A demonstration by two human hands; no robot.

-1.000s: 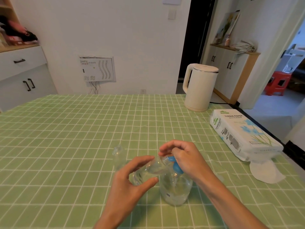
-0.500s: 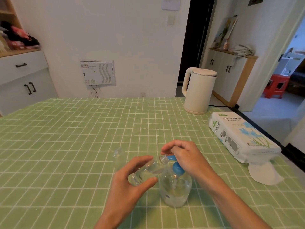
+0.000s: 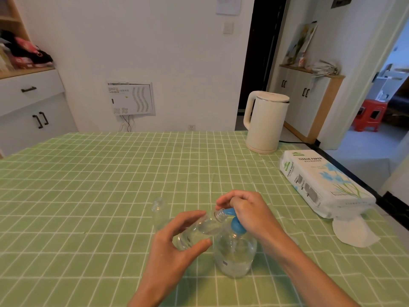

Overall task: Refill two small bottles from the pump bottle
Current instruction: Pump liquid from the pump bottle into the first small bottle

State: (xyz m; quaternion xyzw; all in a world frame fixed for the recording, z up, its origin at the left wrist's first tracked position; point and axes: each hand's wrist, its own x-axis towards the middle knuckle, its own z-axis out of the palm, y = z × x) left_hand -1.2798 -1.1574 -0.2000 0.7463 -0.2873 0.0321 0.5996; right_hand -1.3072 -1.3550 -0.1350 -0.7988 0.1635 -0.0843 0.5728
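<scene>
Pump bottle: clear round plastic pump bottle (image 3: pixel 234 255) with a blue pump head (image 3: pixel 236 225), upright on the green checked tablecloth (image 3: pixel 88 196), clear liquid inside.
Right hand: right hand (image 3: pixel 250 213) set on top of the blue pump head, fingers (image 3: pixel 225 198) curled down over it and clenched round the top; palm hides the head's upper face.
Small bottle: clear small plastic bottle (image 3: pixel 199 229), no cap, tilted with its threaded mouth touching the blue nozzle, just left of the pump bottle.
Left hand: left hand (image 3: pixel 174 247) grasping the small bottle round its body, thumb (image 3: pixel 199 243) below, fingers above, half curled with a gap at the palm.
Second small bottle: clear second small bottle (image 3: pixel 159 211), upright, uncapped, left of and behind the pump bottle, touched by nothing.
Writing: "TISSUE PAPER" on the white tissue pack (image 3: pixel 321 182) with blue flowers, well right of the pump bottle; smaller print unreadable. Small dark label low on the pump bottle, unreadable.
Beyond: one loose white tissue (image 3: pixel 354 233) at the pack's near end; cream electric kettle (image 3: pixel 265 122) far behind and right of the pump bottle.
Against half a second ago: same grips, same mouth-to-nozzle contact; bottles in the same places.
</scene>
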